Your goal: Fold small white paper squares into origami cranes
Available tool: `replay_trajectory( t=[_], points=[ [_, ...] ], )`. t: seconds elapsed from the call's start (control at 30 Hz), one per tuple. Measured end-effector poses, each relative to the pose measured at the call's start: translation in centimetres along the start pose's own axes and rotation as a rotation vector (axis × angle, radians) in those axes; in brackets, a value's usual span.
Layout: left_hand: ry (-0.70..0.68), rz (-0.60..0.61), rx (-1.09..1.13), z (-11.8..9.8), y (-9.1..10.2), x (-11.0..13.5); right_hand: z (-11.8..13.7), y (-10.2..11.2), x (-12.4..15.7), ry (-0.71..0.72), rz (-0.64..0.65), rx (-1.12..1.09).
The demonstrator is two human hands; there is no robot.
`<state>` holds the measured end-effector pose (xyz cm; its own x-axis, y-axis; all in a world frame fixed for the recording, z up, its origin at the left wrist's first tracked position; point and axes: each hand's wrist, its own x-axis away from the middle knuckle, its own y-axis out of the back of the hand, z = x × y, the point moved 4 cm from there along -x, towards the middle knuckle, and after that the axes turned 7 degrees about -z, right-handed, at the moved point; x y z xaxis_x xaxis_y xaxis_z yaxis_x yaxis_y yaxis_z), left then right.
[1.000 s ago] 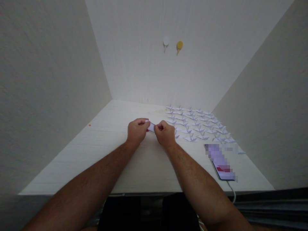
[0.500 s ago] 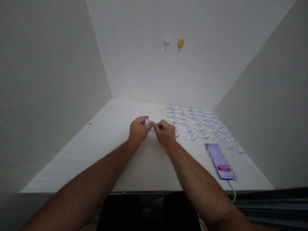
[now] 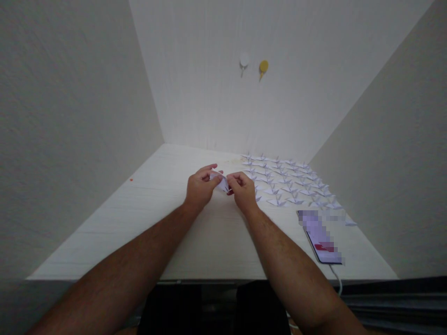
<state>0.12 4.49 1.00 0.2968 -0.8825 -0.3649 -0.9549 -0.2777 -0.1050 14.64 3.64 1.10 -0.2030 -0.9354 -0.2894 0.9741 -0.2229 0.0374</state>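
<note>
A small piece of folded white paper [image 3: 220, 183] is held between my two hands, just above the middle of the table. My left hand [image 3: 201, 186] pinches its left side, thumb on top and fingers behind. My right hand [image 3: 243, 190] is closed on its right edge with thumb and fingertips. Part of the paper is hidden by my fingers. Right of my hands, rows of folded white paper cranes [image 3: 286, 180] stand on the table.
A phone [image 3: 319, 235], its screen partly pixelated, lies at the right with a white cable [image 3: 337, 279] running over the table edge. Walls enclose the white table [image 3: 132, 218] on three sides. A white hook [image 3: 243, 61] and a yellow hook [image 3: 263, 66] are on the back wall.
More of the folded paper shows between my hands, which are slightly further apart. My right fingers have shifted along its right edge. The view has tilted a little.
</note>
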Motion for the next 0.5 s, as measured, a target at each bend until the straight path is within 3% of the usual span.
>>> replay_trajectory(
  t=[0.1,0.5],
  points=[
    [-0.046,0.005,0.011,-0.07,0.18,-0.18,-0.42,-0.12,-0.42,-0.130,0.047,-0.164],
    [0.016,-0.029,0.043,-0.16,0.23,-0.07,-0.32,-0.45,-0.28,-0.074,0.129,-0.075]
  ],
)
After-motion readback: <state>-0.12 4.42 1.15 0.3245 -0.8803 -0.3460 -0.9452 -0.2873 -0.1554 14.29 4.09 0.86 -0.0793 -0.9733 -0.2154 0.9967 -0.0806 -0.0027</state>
